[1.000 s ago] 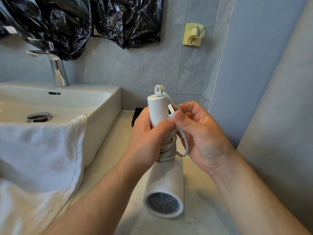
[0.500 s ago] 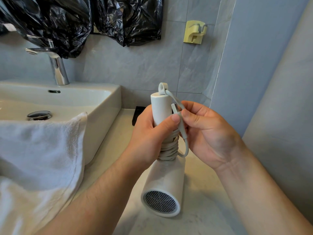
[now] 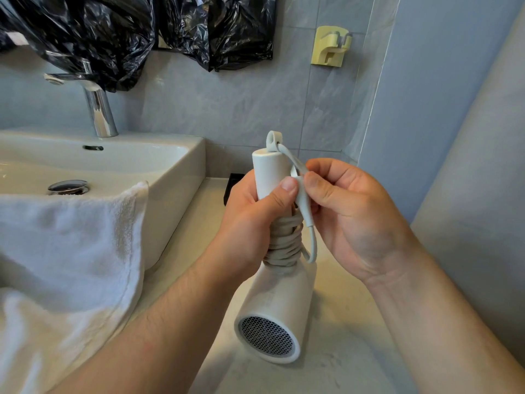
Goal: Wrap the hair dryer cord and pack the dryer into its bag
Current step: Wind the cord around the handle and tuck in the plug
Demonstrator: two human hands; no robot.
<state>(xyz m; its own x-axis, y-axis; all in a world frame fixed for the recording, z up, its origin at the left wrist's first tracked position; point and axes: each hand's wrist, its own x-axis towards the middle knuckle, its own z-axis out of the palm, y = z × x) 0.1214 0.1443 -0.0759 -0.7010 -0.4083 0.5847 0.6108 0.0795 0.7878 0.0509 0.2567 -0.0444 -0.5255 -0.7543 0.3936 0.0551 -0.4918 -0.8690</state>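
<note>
Since a second ago, your right hand has brought the plug flat against the hair dryer handle at 12 o'clock, pinching it; your left hand stays clamped round the coiled cord. Wrapping looks nearly finished; no bag visible.

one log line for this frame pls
phase: cord wrap, end tuck | left hand: grip on dryer handle | right hand: pinching plug | cord: coiled round handle | bag: not in view
</note>
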